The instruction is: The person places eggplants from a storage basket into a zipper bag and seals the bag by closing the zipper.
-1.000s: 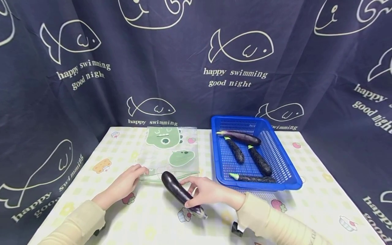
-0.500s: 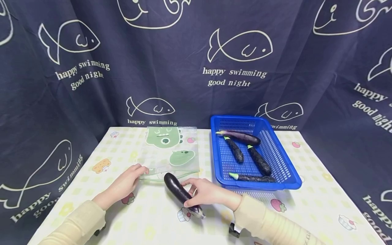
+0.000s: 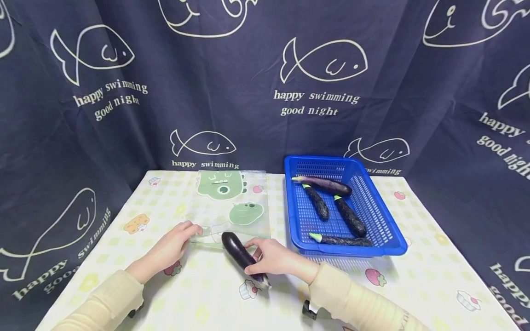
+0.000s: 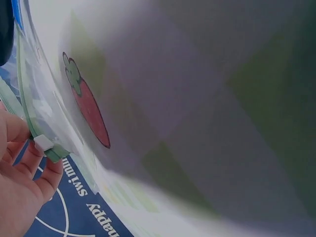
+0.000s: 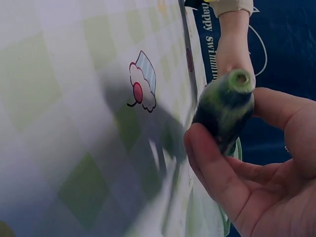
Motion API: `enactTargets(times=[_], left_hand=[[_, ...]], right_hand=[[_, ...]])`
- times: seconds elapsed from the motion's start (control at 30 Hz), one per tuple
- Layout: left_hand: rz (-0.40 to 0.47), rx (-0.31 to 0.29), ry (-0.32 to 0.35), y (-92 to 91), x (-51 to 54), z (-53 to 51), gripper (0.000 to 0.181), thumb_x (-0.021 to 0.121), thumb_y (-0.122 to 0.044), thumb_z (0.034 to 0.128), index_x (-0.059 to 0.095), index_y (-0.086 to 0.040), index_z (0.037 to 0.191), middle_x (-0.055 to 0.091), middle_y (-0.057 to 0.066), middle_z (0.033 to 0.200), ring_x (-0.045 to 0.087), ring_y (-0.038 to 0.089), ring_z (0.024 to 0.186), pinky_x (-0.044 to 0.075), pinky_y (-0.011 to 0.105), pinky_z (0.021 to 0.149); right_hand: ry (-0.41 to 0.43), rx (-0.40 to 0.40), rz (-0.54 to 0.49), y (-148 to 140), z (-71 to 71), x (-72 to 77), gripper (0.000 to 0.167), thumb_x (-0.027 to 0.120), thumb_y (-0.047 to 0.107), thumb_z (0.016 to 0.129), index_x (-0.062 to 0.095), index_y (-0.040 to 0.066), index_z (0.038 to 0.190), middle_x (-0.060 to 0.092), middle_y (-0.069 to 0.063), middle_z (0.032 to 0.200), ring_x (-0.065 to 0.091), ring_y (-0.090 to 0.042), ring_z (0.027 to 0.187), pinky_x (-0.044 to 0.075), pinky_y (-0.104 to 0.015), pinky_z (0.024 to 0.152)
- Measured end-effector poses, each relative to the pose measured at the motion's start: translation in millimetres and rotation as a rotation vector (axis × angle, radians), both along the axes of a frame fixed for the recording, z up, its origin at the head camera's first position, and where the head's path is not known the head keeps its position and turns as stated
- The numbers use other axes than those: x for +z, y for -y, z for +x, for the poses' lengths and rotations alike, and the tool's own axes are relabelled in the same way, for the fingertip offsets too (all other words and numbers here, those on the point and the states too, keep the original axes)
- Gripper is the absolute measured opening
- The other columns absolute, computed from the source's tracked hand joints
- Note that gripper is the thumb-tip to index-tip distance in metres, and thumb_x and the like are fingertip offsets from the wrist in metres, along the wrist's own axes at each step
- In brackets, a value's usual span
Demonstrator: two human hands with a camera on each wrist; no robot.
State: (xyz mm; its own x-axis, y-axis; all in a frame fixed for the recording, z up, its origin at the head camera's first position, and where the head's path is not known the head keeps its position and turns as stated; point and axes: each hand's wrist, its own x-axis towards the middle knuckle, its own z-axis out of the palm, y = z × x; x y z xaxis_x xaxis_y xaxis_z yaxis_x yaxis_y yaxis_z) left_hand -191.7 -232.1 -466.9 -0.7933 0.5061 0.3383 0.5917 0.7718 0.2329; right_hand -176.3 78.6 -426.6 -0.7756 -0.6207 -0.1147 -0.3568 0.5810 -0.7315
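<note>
Right hand (image 3: 271, 259) found gripping a dark, glossy eggplant (image 3: 239, 255) between thumb and fingers; the eggplant slants, its rounded end far and left, its stem end near and right. Left hand (image 3: 175, 241) pinches the near left corner of a clear bag (image 3: 223, 214) with green printed figures, next to a white slider (image 4: 43, 142). The left wrist view shows two green strips standing apart at that edge, so the mouth appears parted. In the head view the rounded end overlaps the near edge of the bag; whether it has passed inside cannot be determined. Step in hand, in this inspector's judgement: entry of the eggplant at the mouth. The next move would call for the left hand to keep the edge lifted while the right pushes the eggplant far and inward, without snagging the strip. Surface: a pale checked tablecloth (image 3: 422, 262) printed with cupcakes and strawberries; at right, a blue perforated basket (image 3: 291, 211) contains four further eggplants, one smooth and three wrinkled. Room: a dark blue curtain (image 3: 248, 105) bearing white fish outlines and lettering encloses the far side and both flanks
</note>
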Motion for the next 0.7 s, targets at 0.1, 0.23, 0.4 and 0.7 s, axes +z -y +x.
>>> enactTargets(times=[0.1,0.23,0.4,0.7], left_hand=[[-0.005,-0.005,-0.003,-1.3,0.3,-0.4,0.041,0.059,0.015,0.0763,0.058,-0.015,0.105,0.057,-0.003,0.095,0.055,0.014,0.086,0.049,0.033,0.075],[-0.007,-0.012,-0.007,-2.3,-0.2,-0.3,0.041,0.059,0.014,0.0766,0.057,-0.016,0.104,0.056,-0.004,0.095,0.055,0.015,0.086,0.049,0.033,0.075],[-0.005,-0.019,-0.009,-3.1,-0.7,-0.8,0.041,0.059,0.014,0.0767,0.058,-0.016,0.103,0.056,-0.004,0.094,0.055,0.015,0.086,0.049,0.032,0.075],[-0.037,-0.014,-0.012,-3.6,-1.8,-0.5,0.042,0.06,0.014,0.0774,0.058,-0.019,0.103,0.056,-0.007,0.097,0.055,0.012,0.091,0.049,0.032,0.077]], right_hand=[[-0.018,-0.019,0.016,2.2,-0.5,-1.4,0.06,0.079,0.024,0.07,0.055,0.003,0.121,0.065,0.001,0.079,0.059,-0.005,0.067,0.048,-0.02,0.063],[-0.043,-0.041,0.038,5.2,-0.5,-4.2,0.055,0.079,0.024,0.07,0.057,0.005,0.117,0.065,0.002,0.078,0.058,-0.004,0.065,0.048,-0.02,0.063],[-0.097,-0.056,0.088,9.3,-0.9,-6.3,0.05,0.078,0.024,0.072,0.056,0.008,0.114,0.065,0.003,0.075,0.055,-0.004,0.062,0.046,-0.02,0.06],[-0.214,-0.097,0.17,20.8,-1.3,-7.9,0.048,0.077,0.026,0.072,0.055,0.011,0.111,0.055,0.007,0.066,0.049,-0.005,0.054,0.042,-0.022,0.053]])
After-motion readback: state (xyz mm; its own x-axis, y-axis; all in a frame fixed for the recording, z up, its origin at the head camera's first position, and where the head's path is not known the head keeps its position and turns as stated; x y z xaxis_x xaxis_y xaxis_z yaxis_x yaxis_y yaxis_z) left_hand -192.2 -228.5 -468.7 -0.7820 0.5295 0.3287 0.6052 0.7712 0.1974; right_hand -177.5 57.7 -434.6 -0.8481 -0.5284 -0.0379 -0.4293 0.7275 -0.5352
